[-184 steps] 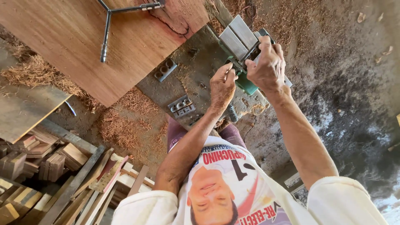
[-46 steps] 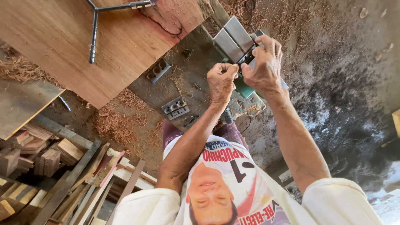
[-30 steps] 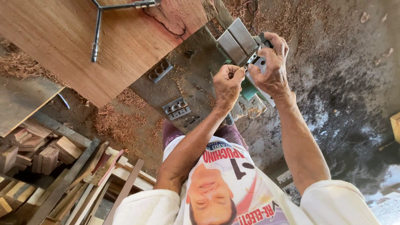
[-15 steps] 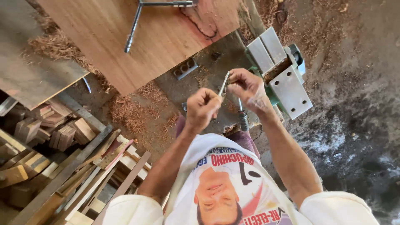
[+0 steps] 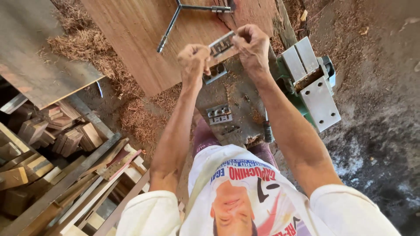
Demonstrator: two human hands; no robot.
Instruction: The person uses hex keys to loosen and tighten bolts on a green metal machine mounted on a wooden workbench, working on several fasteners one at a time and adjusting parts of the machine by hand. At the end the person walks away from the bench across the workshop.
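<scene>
A flat metal blade [image 5: 222,43] is being pinched at both ends, left hand [image 5: 193,59] and right hand [image 5: 251,43] fingers clenched on it, held up over the worktop [image 5: 236,94], probably for checking. The green planer [image 5: 310,78] is being left upside down alongside.

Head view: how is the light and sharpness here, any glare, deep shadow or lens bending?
Head view: daylight is hard and bright on the metal strip held between left hand and right hand; the pale plates of the green machine glare slightly; the ground at lower right falls into dark shadow; focus is sharp; edges bend a little with the wide lens.
</scene>
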